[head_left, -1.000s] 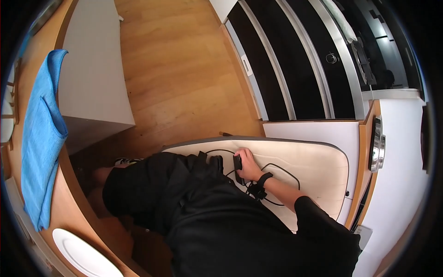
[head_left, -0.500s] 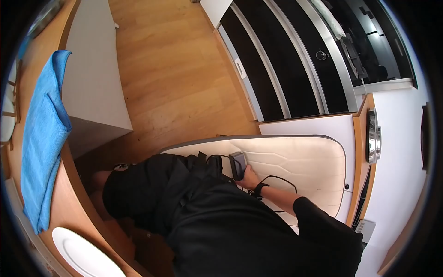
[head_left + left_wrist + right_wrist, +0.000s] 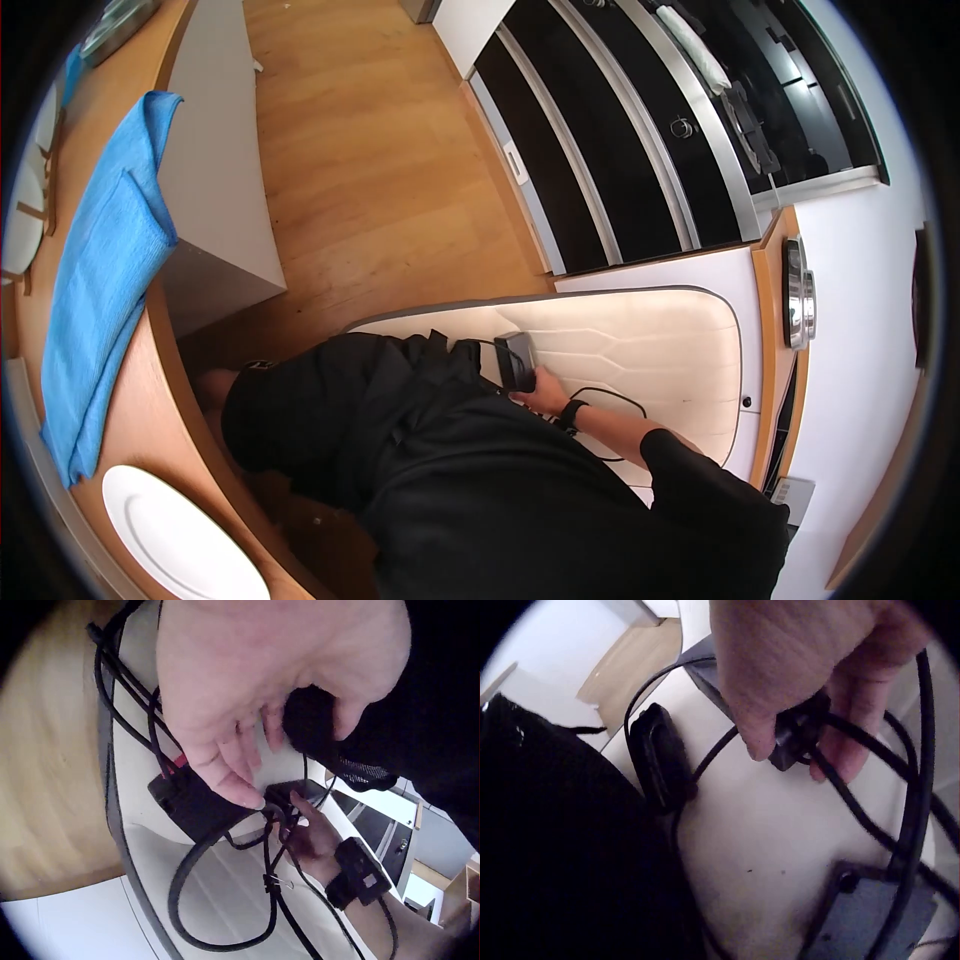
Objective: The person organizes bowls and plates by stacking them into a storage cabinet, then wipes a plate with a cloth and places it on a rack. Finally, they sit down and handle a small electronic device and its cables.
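My right hand (image 3: 543,392) grips a dark box (image 3: 516,360) above a cream padded seat (image 3: 640,350). In the right wrist view, its thumb and fingers (image 3: 755,739) close round the black end where several cables come out. My left hand (image 3: 277,667) appears only in the left wrist view, palm showing and fingers loosely bent. Below its fingertips lies another black box (image 3: 184,799) with a bit of red and cables. A thick black cable (image 3: 180,881) loops down from there. Black clothing overlaps the gap by the left thumb.
A black oval device (image 3: 658,757) and a grey-topped box (image 3: 870,919) lie on the seat. On the wooden counter (image 3: 135,420) at left are a blue cloth (image 3: 110,270) and a white plate (image 3: 185,535). Black drawers (image 3: 600,130) stand ahead beyond the wooden floor (image 3: 350,150).
My right hand has shifted from over the dark box to its near end, and more of the box's grey face shows. The head view has turned slightly.
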Demonstrator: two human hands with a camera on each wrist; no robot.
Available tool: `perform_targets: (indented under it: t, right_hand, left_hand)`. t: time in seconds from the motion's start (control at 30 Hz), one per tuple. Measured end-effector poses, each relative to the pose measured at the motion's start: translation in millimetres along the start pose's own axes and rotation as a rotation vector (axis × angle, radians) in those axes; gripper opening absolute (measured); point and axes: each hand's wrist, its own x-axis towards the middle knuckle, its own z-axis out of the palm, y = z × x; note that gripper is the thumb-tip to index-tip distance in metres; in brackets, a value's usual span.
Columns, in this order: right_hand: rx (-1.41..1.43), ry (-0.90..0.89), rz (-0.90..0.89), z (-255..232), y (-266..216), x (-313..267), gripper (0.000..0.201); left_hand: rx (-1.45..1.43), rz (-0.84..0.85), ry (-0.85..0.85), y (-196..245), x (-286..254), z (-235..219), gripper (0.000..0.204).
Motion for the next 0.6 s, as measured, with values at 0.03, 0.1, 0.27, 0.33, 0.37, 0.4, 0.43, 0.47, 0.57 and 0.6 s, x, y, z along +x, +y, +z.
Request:
perform_targets:
  t: [0.03,0.1,0.27,0.33,0.37,0.4,0.43,0.47,0.57,0.6]
  right_hand:
    - [0.054,0.0,0.05,-0.1,-8.1,-6.0,0.055]
    - [0.109,0.007,0.099,-1.9,-7.8,-12.1,0.051]
    - [-0.084,-0.233,0.147,-29.3,-15.0,-37.9,0.044]
    - [-0.099,-0.361,0.083,-37.9,-10.9,-38.6,0.027]
    - [-0.131,-0.441,-0.008,-51.8,-27.5,-52.5,0.022]
    - [-0.165,-0.525,-0.1,-59.2,-42.9,-59.8,0.018]
    - [0.02,-0.647,-0.051,-59.5,-32.8,-53.1,0.017]
    - [-0.003,-0.655,-0.064,-66.5,-39.8,-50.0,0.017]
    - [-0.3,-0.931,0.099,-84.2,-51.8,-21.6,0.032]
    - [-0.349,-0.958,0.082,-88.1,-49.8,-18.7,0.032]
  left_hand:
    - [-0.007,-0.002,-0.001,-2.6,-0.3,-0.7,0.046]
    - [-0.021,0.001,0.0,-6.4,-0.2,-0.5,0.045]
    - [-0.068,0.0,0.012,-16.6,2.3,-1.7,0.044]
    - [-0.095,-0.006,0.019,-20.4,2.4,-1.0,0.043]
    - [-0.113,-0.006,0.023,-23.4,1.9,-1.1,0.043]
    - [-0.132,-0.009,0.03,-27.6,0.8,-0.5,0.042]
    - [-0.153,-0.011,0.04,-31.3,-0.1,-1.2,0.042]
    - [-0.174,-0.014,0.049,-34.6,-0.3,0.3,0.042]
    - [-0.263,-0.033,0.087,-52.3,-8.1,4.3,0.041]
    - [-0.304,-0.034,0.104,-60.6,-12.5,5.4,0.041]
